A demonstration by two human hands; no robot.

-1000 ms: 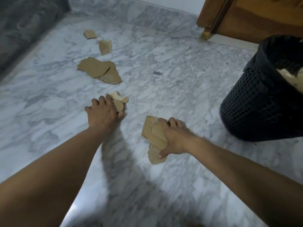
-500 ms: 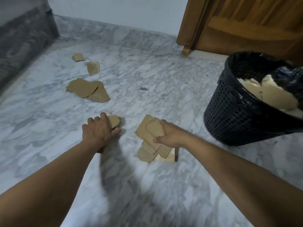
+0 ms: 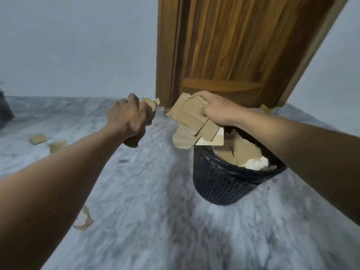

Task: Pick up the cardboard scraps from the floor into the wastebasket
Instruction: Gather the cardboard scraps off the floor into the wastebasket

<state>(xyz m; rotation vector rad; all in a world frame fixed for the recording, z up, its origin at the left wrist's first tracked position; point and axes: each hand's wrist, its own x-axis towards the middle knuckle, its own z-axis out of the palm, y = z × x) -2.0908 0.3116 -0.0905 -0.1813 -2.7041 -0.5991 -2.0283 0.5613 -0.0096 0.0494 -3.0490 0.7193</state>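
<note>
Over the wastebasket [image 3: 218, 188] rim, your right hand [image 3: 218, 111] grips a stack of cardboard scraps [image 3: 190, 118]. Your left hand [image 3: 127, 118] is curled round smaller scraps [image 3: 151, 103]. Loose scraps [image 3: 38, 139] lie on the floor [image 3: 155, 221] by its left edge.

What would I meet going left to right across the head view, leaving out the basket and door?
Far scraps → near scrap → left hand → held scraps → cardboard stack → right hand
</note>
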